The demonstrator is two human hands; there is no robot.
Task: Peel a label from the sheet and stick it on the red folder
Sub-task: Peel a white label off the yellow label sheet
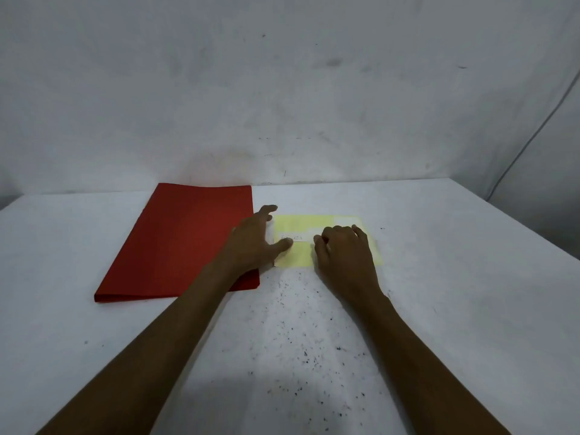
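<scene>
Left hand (pixel 255 238) lies with fingers spread, thumb pressing the label sheet (pixel 301 227); right hand (pixel 343 249), fingers curled, picks at a label beside the red folder (pixel 188 240).

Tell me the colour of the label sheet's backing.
Pale yellow, with white labels on it; the sheet shows best in the head view.

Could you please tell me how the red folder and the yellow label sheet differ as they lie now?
The red folder is much larger than the label sheet. The folder is bare; the sheet carries white labels. The folder lies left, the sheet right under both hands. Both lie flat on the white table.
</scene>
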